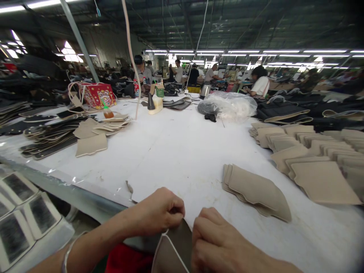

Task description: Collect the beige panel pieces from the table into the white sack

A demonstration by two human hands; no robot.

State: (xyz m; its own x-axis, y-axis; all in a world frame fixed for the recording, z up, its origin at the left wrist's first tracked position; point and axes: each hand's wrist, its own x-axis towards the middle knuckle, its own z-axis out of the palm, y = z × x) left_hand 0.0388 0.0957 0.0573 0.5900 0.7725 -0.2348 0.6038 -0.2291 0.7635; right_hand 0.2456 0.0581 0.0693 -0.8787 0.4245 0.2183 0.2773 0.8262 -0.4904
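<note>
Between my two hands, at the table's front edge, is a taupe fabric or leather piece [170, 252] with a pale edge line running across it. My left hand [162, 212] is closed, its thumb and fingers pinching the top of the piece. On the other side my right hand [218, 242] is curled with its fingers against the piece's right edge; the fingertips are partly hidden. A small stack of similar taupe pieces [256, 191] lies on the white table [176, 151] to the right of my hands.
Rows of taupe pieces [321, 178] cover the right side. At left are dark stacked pieces [54, 136], loose beige pieces [92, 144] and a red patterned bag [98, 94]. Farther back stand a glue bottle [107, 111] and a clear plastic bag [230, 106]. A cord [132, 57] hangs down. Co-workers sit beyond.
</note>
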